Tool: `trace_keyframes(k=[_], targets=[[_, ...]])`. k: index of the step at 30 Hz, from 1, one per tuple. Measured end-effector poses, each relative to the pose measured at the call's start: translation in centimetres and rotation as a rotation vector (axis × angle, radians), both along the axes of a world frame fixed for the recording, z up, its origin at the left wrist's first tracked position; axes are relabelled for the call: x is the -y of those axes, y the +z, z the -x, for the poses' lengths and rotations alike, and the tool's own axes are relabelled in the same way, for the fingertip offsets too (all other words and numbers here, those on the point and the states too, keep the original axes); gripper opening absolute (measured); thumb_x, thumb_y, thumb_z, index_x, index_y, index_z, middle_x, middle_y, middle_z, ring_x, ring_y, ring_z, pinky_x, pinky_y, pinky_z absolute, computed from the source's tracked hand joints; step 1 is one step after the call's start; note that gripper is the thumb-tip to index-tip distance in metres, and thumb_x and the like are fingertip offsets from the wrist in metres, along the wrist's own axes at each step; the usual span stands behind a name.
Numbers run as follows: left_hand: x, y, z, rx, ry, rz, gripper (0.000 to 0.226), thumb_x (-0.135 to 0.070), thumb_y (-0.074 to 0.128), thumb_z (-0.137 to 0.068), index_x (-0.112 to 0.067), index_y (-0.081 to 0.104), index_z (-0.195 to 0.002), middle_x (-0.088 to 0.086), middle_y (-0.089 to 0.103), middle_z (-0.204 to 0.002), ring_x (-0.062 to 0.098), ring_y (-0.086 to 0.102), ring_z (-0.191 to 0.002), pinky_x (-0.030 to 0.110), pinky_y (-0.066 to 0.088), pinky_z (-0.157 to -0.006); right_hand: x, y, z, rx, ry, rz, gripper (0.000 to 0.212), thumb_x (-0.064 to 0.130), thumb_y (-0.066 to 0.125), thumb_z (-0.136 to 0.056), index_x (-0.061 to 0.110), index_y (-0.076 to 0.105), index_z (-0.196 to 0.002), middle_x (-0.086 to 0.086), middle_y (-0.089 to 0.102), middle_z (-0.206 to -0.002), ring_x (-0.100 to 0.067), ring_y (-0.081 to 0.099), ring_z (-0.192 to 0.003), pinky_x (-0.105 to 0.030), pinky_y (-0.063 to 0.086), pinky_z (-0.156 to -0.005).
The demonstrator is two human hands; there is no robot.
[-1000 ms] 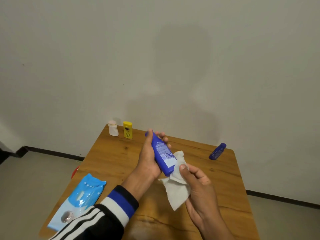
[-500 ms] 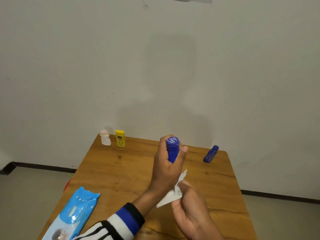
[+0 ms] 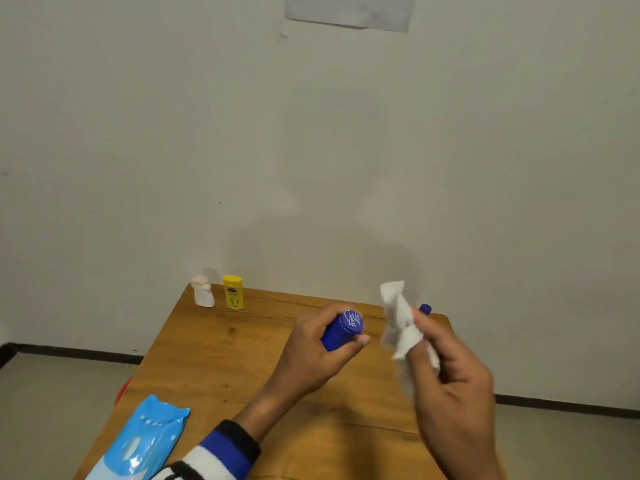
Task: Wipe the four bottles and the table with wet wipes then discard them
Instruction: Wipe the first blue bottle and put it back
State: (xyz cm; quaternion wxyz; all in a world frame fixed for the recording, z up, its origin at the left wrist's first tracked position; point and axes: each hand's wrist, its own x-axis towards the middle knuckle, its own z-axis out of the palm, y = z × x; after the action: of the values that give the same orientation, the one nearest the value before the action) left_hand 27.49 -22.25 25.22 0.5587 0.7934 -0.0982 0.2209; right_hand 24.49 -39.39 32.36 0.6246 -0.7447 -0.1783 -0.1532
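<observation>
While the left hand [image 3: 311, 355] wraps its fingers around the blue bottle [image 3: 341, 330] at table [image 3: 214, 358] centre, the right hand [image 3: 450, 386], at three o'clock, pinching the wet wipe [image 3: 398, 320], should rub its cap fully around.

Plain off-white wall [image 3: 311, 133] bearing a pale taped sheet [image 3: 349, 10]; dark skirting [image 3: 69, 353] meets grey floor [image 3: 52, 410].

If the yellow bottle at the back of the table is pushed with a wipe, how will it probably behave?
The yellow bottle stands upright, taller than it is wide, so a push near its cap would probably tip it. It looks small and plastic, so likely light and inclined to slide. The white bottle stands close beside it and might get knocked.
</observation>
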Motion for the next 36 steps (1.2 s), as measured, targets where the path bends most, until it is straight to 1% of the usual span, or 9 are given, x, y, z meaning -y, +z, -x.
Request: trace_keyframes(k=[3, 5, 7, 12, 19, 26, 28, 31, 36], targets=[[0.3, 0.5, 0.5, -0.016, -0.027, 0.058, 0.041, -0.029, 0.075, -0.083, -0.015, 0.059, -0.118, -0.015, 0.07, -0.098, 0.007, 0.068, -0.083, 0.027, 0.054, -0.069, -1.0, -1.7, -0.4, 0.407, 0.136, 0.578, 0.054, -0.008, 0.066, -0.082, 0.01, 0.062, -0.132, 0.002, 0.059, -0.14, -0.01, 0.049, -0.135, -0.025, 0.044, -0.107], [0.3, 0.9, 0.8, -0.049, -0.038, 0.075, 0.054, -0.024, 0.075, -0.086, -0.014, 0.048, -0.132, -0.019, 0.064, -0.113, 0.008, 0.066, -0.101, 0.027, 0.056, -0.083, -1.4, -3.0, -0.6, 0.451, 0.174, 0.73, 0.059, -0.006, 0.07, -0.079, 0.01, 0.06, -0.135, -0.001, 0.051, -0.148, -0.013, 0.039, -0.142, -0.029, 0.039, -0.112], [0.0, 1.1, 1.0, -0.06, -0.027, -0.037, 0.075, -0.024, 0.078, -0.086, -0.019, 0.035, -0.146, -0.016, 0.062, -0.121, 0.006, 0.063, -0.11, 0.03, 0.057, -0.089, -1.5, -3.0, -0.6, 0.424, 0.145, 0.695, 0.056, -0.004, 0.067, -0.08, 0.009, 0.06, -0.134, -0.002, 0.051, -0.148, -0.014, 0.047, -0.137, -0.027, 0.045, -0.106], [-0.4, 1.4, 1.7, -0.121, -0.048, -0.226, 0.112, -0.024, 0.073, -0.086, -0.051, -0.015, -0.15, -0.004, 0.07, -0.094, 0.012, 0.067, -0.074, 0.029, 0.058, -0.063, -2.0, -2.5, -1.0, 0.332, 0.104, 0.83, 0.07, 0.003, 0.076, -0.08, 0.012, 0.049, -0.144, -0.005, 0.053, -0.146, -0.019, 0.061, -0.123, -0.032, 0.058, -0.091], [0.1, 2.0, 1.8, -0.08, -0.031, -0.556, 0.122, -0.014, 0.066, -0.086, -0.041, -0.04, -0.141, -0.011, 0.056, -0.081, 0.004, 0.047, -0.058, 0.01, 0.033, -0.054, -2.8, -2.3, -2.5, 0.178, 0.038, 0.916, 0.02, 0.025, 0.059, -0.095, 0.023, 0.062, -0.115, 0.004, 0.069, -0.097, -0.013, 0.066, -0.074, -0.025, 0.055, -0.057], [0.8, 3.4, 2.1, -0.195, -0.074, -0.474, 0.122, -0.049, 0.074, -0.077, -0.04, -0.022, -0.152, -0.013, 0.059, -0.109, 0.002, 0.056, -0.091, 0.015, 0.047, -0.077, -2.4, -2.7, -4.2, 0.127, -0.087, 0.796, 0.028, 0.036, 0.035, -0.1, 0.035, 0.046, -0.075, 0.008, 0.047, -0.05, -0.01, 0.049, -0.044, -0.022, 0.039, -0.042], [0.0, 3.8, 2.0, -0.329, -0.1, -0.565, 0.108, -0.06, 0.074, -0.073, -0.043, 0.005, -0.154, -0.014, 0.057, -0.122, 0.003, 0.053, -0.105, 0.023, 0.049, -0.089, -1.9, -2.5, -4.7, 0.023, -0.087, 0.672, 0.03, 0.04, 0.03, -0.099, 0.034, 0.046, -0.073, 0.004, 0.051, -0.053, -0.011, 0.052, -0.048, -0.025, 0.042, -0.046], [-0.2, 3.9, 1.9, -0.516, -0.083, -0.688, 0.054, -0.049, 0.074, -0.08, -0.036, 0.052, -0.127, -0.009, 0.064, -0.104, 0.01, 0.061, -0.091, 0.027, 0.052, -0.083, -1.1, -2.1, -4.9, -0.004, -0.069, 0.658, 0.031, 0.039, 0.029, -0.099, 0.029, 0.05, -0.078, 0.005, 0.049, -0.055, -0.008, 0.052, -0.05, -0.015, 0.035, -0.047], [-1.2, 4.3, 2.2, -0.835, -0.513, -0.121, 0.023, -0.028, 0.078, -0.082, -0.019, 0.068, -0.1, 0.006, 0.071, -0.091, 0.01, 0.064, -0.073, 0.034, 0.057, -0.08, -0.2, -2.5, -5.2, 0.449, 0.075, 0.683, 0.048, 0.045, 0.029, -0.103, 0.019, 0.06, -0.077, 0.011, 0.055, -0.06, -0.004, 0.05, -0.049, -0.026, 0.045, -0.043]])
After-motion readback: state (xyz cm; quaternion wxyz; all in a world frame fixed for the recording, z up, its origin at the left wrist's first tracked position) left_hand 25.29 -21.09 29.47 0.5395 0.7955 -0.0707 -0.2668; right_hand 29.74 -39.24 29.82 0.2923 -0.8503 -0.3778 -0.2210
